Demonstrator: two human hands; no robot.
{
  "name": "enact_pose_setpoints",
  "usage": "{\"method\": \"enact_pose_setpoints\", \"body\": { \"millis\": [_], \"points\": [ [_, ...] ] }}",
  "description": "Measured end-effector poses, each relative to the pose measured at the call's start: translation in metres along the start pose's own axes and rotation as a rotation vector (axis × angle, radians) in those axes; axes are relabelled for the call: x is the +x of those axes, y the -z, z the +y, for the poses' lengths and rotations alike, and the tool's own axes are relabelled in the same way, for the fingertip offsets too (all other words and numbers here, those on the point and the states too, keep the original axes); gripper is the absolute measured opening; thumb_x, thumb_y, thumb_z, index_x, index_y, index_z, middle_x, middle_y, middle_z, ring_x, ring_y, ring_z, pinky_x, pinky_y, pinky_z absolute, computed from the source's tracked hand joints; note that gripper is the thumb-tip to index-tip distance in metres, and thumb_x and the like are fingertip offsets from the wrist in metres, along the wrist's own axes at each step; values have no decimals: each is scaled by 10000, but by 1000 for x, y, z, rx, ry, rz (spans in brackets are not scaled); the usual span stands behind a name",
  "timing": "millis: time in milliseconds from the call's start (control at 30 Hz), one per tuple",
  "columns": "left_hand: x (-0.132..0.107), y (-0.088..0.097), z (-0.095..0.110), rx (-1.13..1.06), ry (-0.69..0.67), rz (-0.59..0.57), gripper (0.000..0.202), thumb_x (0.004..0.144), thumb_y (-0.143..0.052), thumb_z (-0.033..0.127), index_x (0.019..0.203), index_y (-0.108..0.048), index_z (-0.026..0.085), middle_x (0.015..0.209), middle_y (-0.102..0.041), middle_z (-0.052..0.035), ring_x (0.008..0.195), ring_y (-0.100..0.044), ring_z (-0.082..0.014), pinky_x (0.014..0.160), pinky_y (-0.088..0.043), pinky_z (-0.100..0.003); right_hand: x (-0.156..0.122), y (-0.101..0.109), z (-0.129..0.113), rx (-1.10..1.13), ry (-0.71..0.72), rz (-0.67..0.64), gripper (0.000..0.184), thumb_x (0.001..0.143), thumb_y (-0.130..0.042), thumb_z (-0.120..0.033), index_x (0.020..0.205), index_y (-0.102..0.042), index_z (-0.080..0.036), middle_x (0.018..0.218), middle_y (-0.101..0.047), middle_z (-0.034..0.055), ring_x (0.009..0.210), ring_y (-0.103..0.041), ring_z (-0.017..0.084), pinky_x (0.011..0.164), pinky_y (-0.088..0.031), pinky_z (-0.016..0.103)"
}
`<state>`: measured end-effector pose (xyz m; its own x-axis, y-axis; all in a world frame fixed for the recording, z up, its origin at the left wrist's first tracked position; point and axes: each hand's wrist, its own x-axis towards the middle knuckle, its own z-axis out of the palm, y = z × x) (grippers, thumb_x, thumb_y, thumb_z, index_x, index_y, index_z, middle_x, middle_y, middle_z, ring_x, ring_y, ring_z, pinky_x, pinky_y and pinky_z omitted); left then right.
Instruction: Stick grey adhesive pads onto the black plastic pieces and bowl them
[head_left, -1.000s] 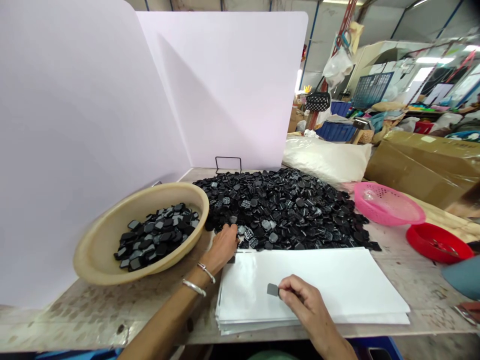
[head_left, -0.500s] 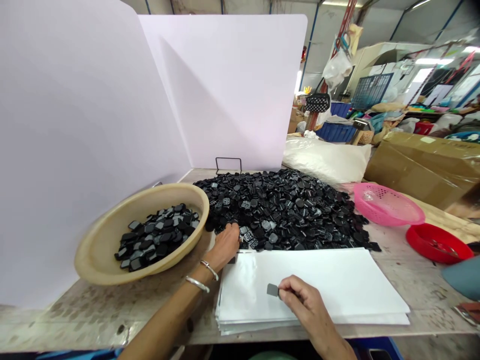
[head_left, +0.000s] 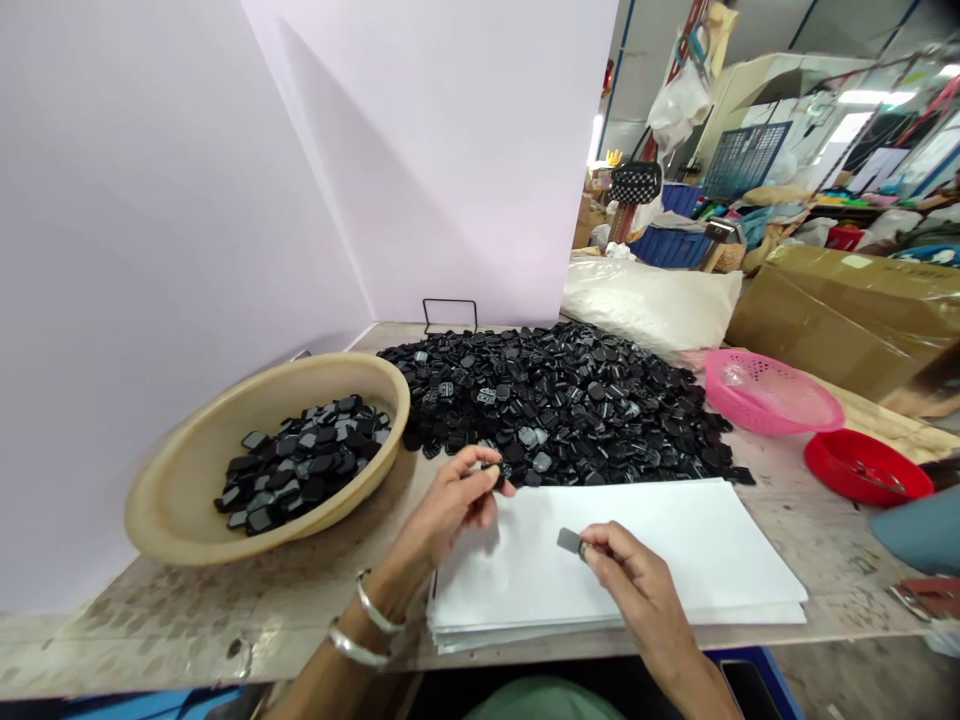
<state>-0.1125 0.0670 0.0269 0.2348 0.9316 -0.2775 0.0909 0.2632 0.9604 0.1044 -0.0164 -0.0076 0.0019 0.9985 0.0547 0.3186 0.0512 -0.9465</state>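
My left hand [head_left: 469, 487], with two bangles at its wrist, pinches a small black plastic piece [head_left: 497, 477] over the near edge of a large pile of black pieces [head_left: 570, 400]. Between thumb and fingers of my right hand [head_left: 626, 565] is a small grey square piece [head_left: 570, 541], held by its right end above a stack of white sheets [head_left: 720, 560]. To the left, a cream basin [head_left: 161, 500] contains many black pieces [head_left: 300, 460], some showing grey faces.
White panels [head_left: 450, 150] stand behind and to the left, with a black wire stand [head_left: 450, 301] before them. On the right are a pink basket [head_left: 795, 410], a red bowl [head_left: 832, 480], a white bag [head_left: 652, 300] and a cardboard box [head_left: 832, 310].
My left hand has drawn back from the pile towards the white sheets with a black piece in its fingers. My right hand has shifted slightly right and up, still holding the grey piece.
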Motion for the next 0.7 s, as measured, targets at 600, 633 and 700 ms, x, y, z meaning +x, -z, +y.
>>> {"method": "enact_pose_setpoints", "body": {
  "millis": [600,633,700],
  "points": [
    [-46,-45,-33,-395,215,-306,395,661,-684,116,1037,-564,111,842,-713,-99,452,-612,-111,375,-426,-168,-8,-2,-7,-357,368,-117,199,949,-392,-175,1036,-567,-214,862,-597,39,763,-574,159,674,-433,280],
    [-46,-45,-35,-387,221,-311,398,662,-675,107,1045,-565,111,821,-713,-94,446,-610,-111,374,-425,-167,-8,-2,-7,-373,381,-130,203,949,-389,-172,1033,-568,-214,860,-601,40,765,-577,160,673,-435,280],
    [-45,-45,-38,-370,226,-321,404,672,-660,100,1065,-566,113,756,-706,-74,432,-602,-112,375,-422,-167,-8,-2,-8,-394,391,-150,208,947,-387,-167,1028,-572,-217,853,-603,38,765,-582,158,671,-436,278]
  ]
}}
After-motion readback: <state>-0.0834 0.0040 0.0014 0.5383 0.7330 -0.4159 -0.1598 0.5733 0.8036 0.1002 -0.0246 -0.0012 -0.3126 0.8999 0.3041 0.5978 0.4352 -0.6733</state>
